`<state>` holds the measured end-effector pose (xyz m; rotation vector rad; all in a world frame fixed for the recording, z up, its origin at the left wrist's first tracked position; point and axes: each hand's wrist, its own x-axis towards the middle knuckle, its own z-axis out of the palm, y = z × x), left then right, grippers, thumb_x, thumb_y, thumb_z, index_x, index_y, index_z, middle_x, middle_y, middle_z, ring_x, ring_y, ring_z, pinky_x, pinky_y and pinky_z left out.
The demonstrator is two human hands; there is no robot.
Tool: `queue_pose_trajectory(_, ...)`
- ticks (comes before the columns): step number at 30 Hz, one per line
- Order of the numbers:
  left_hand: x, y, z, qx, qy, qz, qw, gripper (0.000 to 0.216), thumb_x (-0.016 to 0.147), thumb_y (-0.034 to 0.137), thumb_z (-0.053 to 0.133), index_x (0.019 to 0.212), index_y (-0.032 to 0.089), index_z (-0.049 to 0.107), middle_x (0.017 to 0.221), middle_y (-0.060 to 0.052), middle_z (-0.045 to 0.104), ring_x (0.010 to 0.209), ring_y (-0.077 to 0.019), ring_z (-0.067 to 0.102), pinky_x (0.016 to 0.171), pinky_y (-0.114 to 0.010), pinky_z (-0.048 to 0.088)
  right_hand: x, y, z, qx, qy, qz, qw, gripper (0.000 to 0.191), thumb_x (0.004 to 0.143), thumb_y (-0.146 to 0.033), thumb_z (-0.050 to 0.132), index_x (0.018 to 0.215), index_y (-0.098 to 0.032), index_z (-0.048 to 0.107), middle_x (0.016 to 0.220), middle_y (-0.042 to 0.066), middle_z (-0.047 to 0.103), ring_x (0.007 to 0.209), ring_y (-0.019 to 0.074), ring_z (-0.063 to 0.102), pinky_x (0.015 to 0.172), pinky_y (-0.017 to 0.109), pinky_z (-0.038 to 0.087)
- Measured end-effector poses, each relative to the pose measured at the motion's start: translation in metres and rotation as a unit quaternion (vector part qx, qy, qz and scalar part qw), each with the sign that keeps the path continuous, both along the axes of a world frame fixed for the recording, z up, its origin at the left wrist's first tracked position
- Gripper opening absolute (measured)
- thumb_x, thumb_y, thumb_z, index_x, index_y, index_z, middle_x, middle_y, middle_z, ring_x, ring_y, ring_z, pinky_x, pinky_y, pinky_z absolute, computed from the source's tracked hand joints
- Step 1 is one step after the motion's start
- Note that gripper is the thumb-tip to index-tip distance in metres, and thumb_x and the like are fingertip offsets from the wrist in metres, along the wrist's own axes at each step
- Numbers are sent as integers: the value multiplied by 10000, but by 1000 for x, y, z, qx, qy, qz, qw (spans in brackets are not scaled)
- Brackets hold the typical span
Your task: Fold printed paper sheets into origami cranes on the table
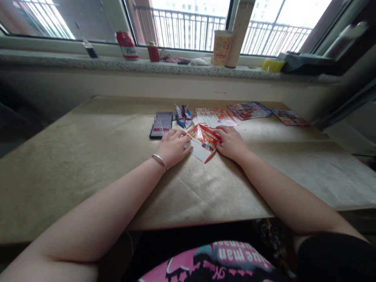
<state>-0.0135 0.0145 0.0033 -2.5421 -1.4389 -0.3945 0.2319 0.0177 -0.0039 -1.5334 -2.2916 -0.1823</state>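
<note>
A folded piece of red and white printed paper [203,144] lies on the brown table [88,164] between my hands. My left hand [173,147], with a silver bracelet on the wrist, rests on the paper's left edge with fingers curled down onto it. My right hand [230,141] presses the paper's right side, fingers bent over the fold. A finished blue folded paper figure [182,115] stands just behind. A dark phone [161,125] lies flat to the left of the figure, near my left hand.
More printed sheets [216,116] and leaflets [249,110], [290,117] lie across the table's far right. The windowsill [58,60] holds a red packet [127,45], a red can [153,51], a patterned cup [221,47] and a yellow object [272,65].
</note>
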Motion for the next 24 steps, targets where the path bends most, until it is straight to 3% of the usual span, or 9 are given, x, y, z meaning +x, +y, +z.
queue_pose_trajectory(3, 0, 0, 0, 3, 4, -15, 1000, 341, 904, 422, 519, 1071, 183, 696, 1217, -82, 639, 1143, -297, 504, 987, -460, 415, 0, 4, -7, -6, 3, 109, 994, 497, 822, -97, 488, 1285, -218, 618, 1416, 44, 553, 1328, 280, 429, 1127, 482, 369)
queue_pose_trajectory(6, 0, 2, 1, 9, 2, -34, 999, 340, 896, 395, 528, 1065, 153, 696, 1231, -100, 641, 1159, -295, 514, 1015, -454, 407, 2, 9, -13, -29, 18, 144, 989, 507, 806, -66, 472, 1256, -216, 650, 1372, 28, 598, 1371, 268, 405, 1146, 490, 352)
queue_pose_trajectory(9, 0, 4, 3, 12, 4, -68, 998, 323, 920, 366, 484, 991, 150, 714, 1201, -96, 669, 1145, -289, 541, 1021, -449, 410, 5, 11, -12, -44, 34, 166, 985, 474, 785, -57, 478, 1174, -214, 699, 1288, 35, 659, 1318, 261, 476, 1118, 474, 385)
queue_pose_trajectory(12, 1, 5, 4, 5, 9, -99, 995, 350, 945, 362, 439, 917, 154, 718, 1065, -96, 714, 1071, -276, 587, 975, -440, 446, 5, 9, -5, -43, 50, 200, 978, 342, 815, -103, 505, 1036, -217, 741, 1131, 52, 725, 1143, 238, 599, 1042, 429, 439)
queue_pose_trajectory(15, 3, 6, 3, -6, 9, -119, 993, 316, 914, 371, 498, 944, 128, 698, 1083, -126, 702, 1080, -270, 598, 994, -424, 451, 1, 5, 1, -45, 42, 201, 978, 207, 849, -197, 550, 937, -212, 737, 996, 72, 726, 961, 225, 634, 935, 399, 472)
queue_pose_trajectory(18, 5, 6, 0, -23, -1, -123, 992, 295, 892, 335, 519, 1022, 113, 665, 1189, -141, 665, 1154, -262, 580, 1097, -441, 379, -5, 3, 0, -46, 26, 175, 983, 160, 846, -235, 570, 908, -198, 713, 944, 88, 686, 915, 227, 610, 886, 378, 473)
queue_pose_trajectory(21, 6, 9, -6, -51, -8, -120, 991, 326, 896, 324, 497, 1114, 124, 634, 1215, -125, 652, 1178, -253, 570, 1147, -468, 315, -10, 6, -3, -41, 25, 165, 985, 181, 848, -227, 541, 940, -180, 690, 996, 105, 668, 968, 234, 592, 917, 377, 465)
queue_pose_trajectory(24, 8, 11, -10, -73, -14, -104, 992, 433, 924, 378, 451, 1254, 132, 584, 1316, -127, 593, 1231, -265, 527, 1125, -451, 344, -14, 10, -7, -36, 16, 176, 984, 268, 838, -193, 506, 1054, -170, 663, 1155, 115, 661, 1116, 250, 560, 1021, 410, 416)
